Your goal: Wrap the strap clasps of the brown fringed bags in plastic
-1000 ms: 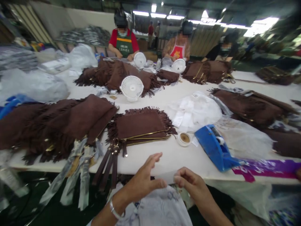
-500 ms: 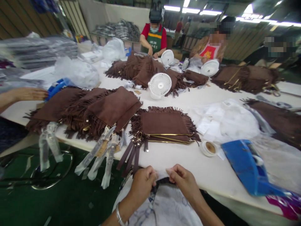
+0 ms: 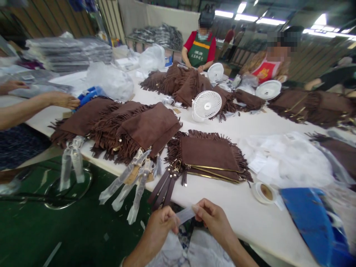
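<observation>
Through my feed, the left hand (image 3: 162,224) and right hand (image 3: 211,215) pinch a translucent strip (image 3: 185,215) by the worktop's (image 3: 239,209) near edge; I'd tension it evenly, untwisted.

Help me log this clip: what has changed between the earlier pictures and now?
The left hand, open a second ago, has closed on one end of the clear strip; the right hand still holds the other. The view has swung left, bringing in a co-worker's hand at the blue item on the left. The brown fringed bags, nearest white fan and tape roll stay in place on the table.
</observation>
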The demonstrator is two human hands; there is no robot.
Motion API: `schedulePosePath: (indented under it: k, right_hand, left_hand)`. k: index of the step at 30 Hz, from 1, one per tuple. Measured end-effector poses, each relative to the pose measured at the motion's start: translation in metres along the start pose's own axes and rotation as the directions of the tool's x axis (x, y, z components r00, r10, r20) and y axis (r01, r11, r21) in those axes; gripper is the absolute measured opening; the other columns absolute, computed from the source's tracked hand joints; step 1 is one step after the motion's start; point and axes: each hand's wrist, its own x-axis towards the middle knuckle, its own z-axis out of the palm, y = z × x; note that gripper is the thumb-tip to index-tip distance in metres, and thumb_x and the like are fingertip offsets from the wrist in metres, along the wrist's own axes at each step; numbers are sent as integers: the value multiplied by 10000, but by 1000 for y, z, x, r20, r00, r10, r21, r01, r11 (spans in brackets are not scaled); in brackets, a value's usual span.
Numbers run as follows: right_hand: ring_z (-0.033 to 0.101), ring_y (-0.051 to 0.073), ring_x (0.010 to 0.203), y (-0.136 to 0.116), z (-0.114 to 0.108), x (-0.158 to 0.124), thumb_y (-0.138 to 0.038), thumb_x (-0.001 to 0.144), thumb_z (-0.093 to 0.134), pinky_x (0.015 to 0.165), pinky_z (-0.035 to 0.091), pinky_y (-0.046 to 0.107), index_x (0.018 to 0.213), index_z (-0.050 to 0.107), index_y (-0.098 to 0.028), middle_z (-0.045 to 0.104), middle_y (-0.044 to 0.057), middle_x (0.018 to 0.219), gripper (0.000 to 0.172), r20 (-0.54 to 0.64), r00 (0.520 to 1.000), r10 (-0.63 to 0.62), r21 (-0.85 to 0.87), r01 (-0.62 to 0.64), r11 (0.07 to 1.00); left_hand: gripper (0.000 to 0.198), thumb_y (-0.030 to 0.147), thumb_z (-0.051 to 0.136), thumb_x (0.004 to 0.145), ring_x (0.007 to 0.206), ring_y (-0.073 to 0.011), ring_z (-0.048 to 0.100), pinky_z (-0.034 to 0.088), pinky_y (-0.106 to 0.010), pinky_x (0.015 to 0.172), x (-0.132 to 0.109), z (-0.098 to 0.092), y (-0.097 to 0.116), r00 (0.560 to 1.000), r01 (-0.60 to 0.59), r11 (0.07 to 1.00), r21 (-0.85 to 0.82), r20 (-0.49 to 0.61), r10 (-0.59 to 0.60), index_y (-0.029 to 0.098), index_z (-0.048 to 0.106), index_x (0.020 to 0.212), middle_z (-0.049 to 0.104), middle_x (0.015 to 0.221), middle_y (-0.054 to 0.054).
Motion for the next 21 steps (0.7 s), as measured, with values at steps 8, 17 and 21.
schedulePosePath:
  k: [8, 17, 21]
  right_hand:
    - [464, 110, 536, -36, 15, 9, -497, 868, 536, 520, 316, 221, 637, 547, -185, 580, -32, 559, 388, 44, 991, -127, -111, 132, 985]
    - [542, 152, 524, -43, 7, 71, -580, 787, 583, 425, 348, 227, 822, 600, -201, 631, -5, 577, 381, -240, 969, -66, 88, 90, 992]
    - [532, 152, 474, -43, 23, 99, -590, 719, 656, 417, 333, 233, 928, 598, -200, 637, -13, 542, 446, -299, 954, 0, 150, 47, 987]
  left_hand:
    - [269, 405, 555, 846, 793, -200, 604, 380, -270, 679, -7, -25, 41, 996, -68, 979, 193, 68, 56, 196, 645, 990, 700, 859, -24]
    - [223, 352, 568, 780, 536, -115, 374, 247, -261, 539, 29, -19, 38, 996, -64, 997, -37, 56, 66, 169, 517, 664, 461, 552, 50]
    - [208, 330, 533, 831, 601, -125, 401, 268, -262, 577, 26, -27, 42, 989, -150, 987, 64, 17, 149, 167, 546, 702, 446, 611, 46]
